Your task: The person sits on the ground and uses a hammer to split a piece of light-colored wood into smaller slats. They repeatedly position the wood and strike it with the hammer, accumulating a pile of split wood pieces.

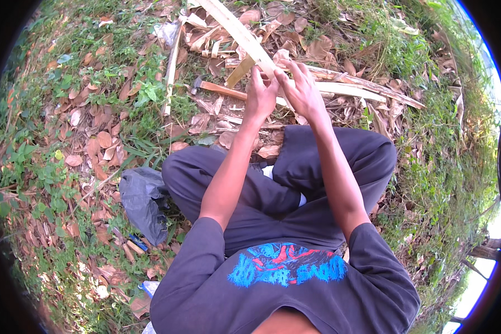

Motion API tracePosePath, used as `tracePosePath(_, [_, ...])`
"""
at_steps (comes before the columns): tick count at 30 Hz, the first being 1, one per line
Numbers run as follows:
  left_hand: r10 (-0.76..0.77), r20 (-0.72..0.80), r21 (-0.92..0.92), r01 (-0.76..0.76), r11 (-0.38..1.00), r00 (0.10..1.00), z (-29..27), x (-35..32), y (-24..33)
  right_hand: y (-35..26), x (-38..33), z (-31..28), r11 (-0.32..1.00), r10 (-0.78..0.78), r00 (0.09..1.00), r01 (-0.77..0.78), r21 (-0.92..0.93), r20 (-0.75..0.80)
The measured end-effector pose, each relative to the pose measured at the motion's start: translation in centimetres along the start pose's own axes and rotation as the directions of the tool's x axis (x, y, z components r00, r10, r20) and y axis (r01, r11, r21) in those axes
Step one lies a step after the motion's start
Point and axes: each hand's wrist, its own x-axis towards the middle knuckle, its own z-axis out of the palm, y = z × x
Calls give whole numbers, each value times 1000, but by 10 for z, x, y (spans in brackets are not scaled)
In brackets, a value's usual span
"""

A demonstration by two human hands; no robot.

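Note:
A long, pale, flat strip of split wood or bamboo (236, 33) runs from the far edge of the view down to my fingers, beyond my crossed legs. My left hand (260, 96) pinches its near end from the left. From the right, my right hand (303, 93) grips the same end, thumb near the left fingertips and the other fingers partly curled. The fingers hide the spot where they meet the strip. A shorter yellowish piece (240, 72) slants down beside the left fingers. Just left of that hand lies a wooden-handled tool (222, 89), its dark metal head pointing left.
Split sticks (367, 92) and curled shavings (209, 42) lie on leaf litter ahead. Another pale strip (172, 72) stands out at far left. By my left knee sits a dark plastic bag (143, 200), with a blue object (137, 243) behind it. Grass surrounds me.

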Motion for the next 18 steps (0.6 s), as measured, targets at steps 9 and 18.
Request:
tracePosePath(9, [-387,604,169,362,916,697,-83,3,-23,7,77,21,972,212,958,-226,57,192])
tracePosePath(18, [-514,-344,365,617,697,785,-95,50,-222,12,138,-37,998,-46,986,52,-39,160])
